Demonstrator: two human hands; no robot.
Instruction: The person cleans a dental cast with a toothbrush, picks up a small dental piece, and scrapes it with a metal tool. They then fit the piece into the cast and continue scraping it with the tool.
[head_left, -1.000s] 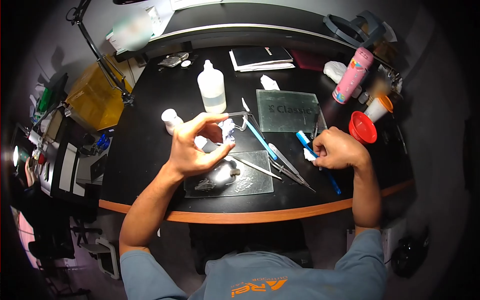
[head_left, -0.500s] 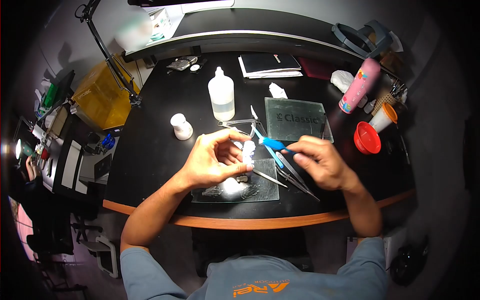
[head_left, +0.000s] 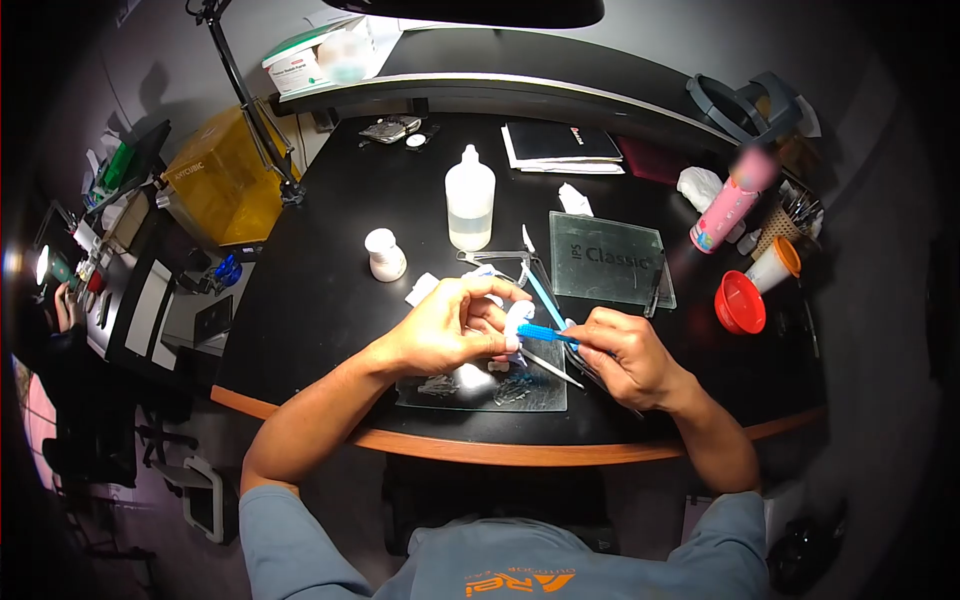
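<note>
My left hand point(head_left: 450, 325) pinches a small white piece point(head_left: 517, 318) between thumb and fingers, just above a glass slab point(head_left: 535, 388) smeared with grey paste. My right hand point(head_left: 622, 352) grips a blue brush point(head_left: 545, 333) whose head touches the white piece. Both hands meet over the slab near the desk's front edge. A thin metal instrument point(head_left: 552, 368) lies on the slab under the hands.
A clear liquid bottle point(head_left: 470, 200), a small white jar point(head_left: 384, 254) and a second glass slab marked Classic point(head_left: 610, 260) stand behind the hands. A pink bottle point(head_left: 728, 212), an orange-capped cup point(head_left: 778, 264) and a red dish point(head_left: 740, 303) sit right. Yellow box point(head_left: 222, 180) left.
My right hand lifted the blue brush from the desk and brought it left to the white piece. My left hand lowered and closed on that piece.
</note>
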